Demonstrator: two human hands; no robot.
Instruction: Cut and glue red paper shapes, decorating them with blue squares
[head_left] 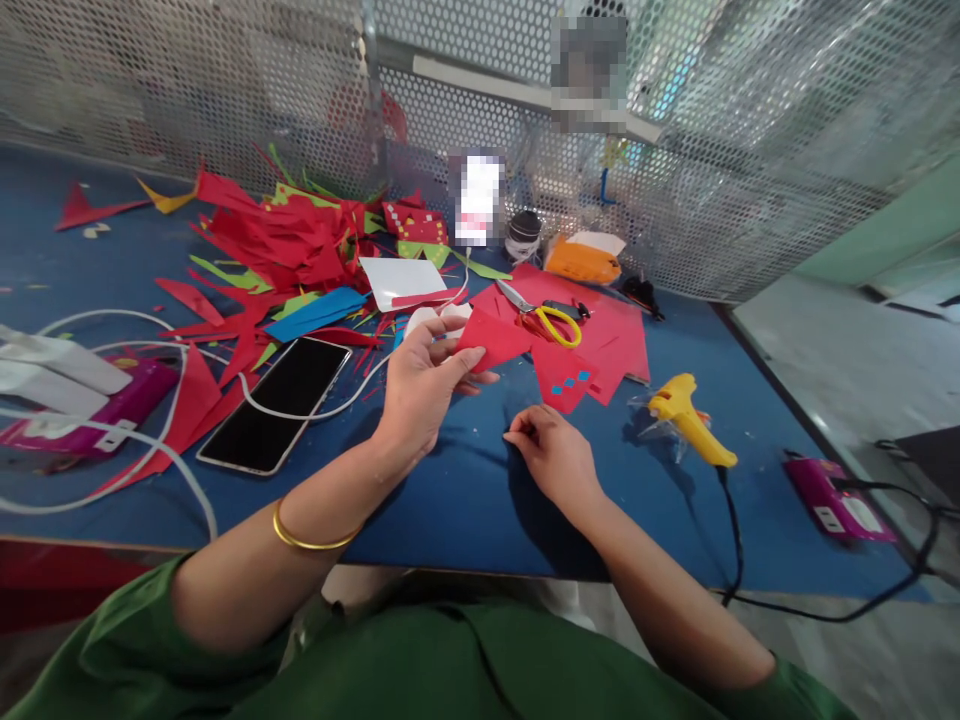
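Between the thumb and fingers of my left hand (424, 385) is a piece of red paper (496, 342), raised above the blue table. My right hand (555, 455) is low over the table with its thumb and fingertips pinched together. Anything in that pinch is too small to make out. Just beyond it lies a red paper piece with small blue squares (559, 375). Scissors with yellow handles (559, 325) rest on larger red sheets (619, 345). To the right sits a yellow glue gun (686, 415) with a black cord.
A heap of red and green paper scraps (300, 235) covers the back left. A dark phone (281, 405) lies under a white cable. A lit phone (478, 200) stands against the perforated metal screen (247, 90). Purple power strips (836, 500) sit at both sides.
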